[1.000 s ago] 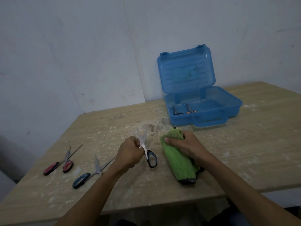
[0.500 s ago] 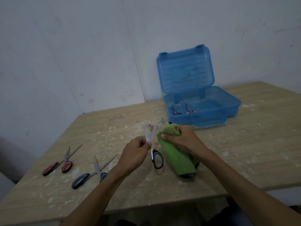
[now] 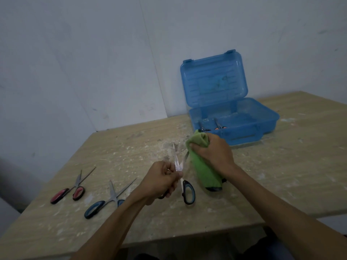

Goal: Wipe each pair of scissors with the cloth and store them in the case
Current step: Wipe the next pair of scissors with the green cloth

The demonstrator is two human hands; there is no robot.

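Note:
My left hand [image 3: 161, 182] grips a pair of blue-and-black-handled scissors [image 3: 188, 192] near the pivot, blades spread and pointing away from me. My right hand [image 3: 213, 153] holds a rolled green cloth [image 3: 203, 171] just right of the blades, with one blade tip touching the cloth. A red-handled pair of scissors [image 3: 72, 190] and a blue-handled pair [image 3: 105, 203] lie open on the table at the left. The blue plastic case [image 3: 249, 132] stands open behind my right hand, with scissors inside [image 3: 216, 126] at its left front.
The wooden table [image 3: 281, 175] is dusty and speckled with white marks. Its front edge runs close to my body. A pale wall stands behind the table, and the case lid [image 3: 214, 79] leans back against it.
My left hand has lifted the scissors up and to the right, toward the cloth. My right hand raised the cloth's upper end until it met the blades.

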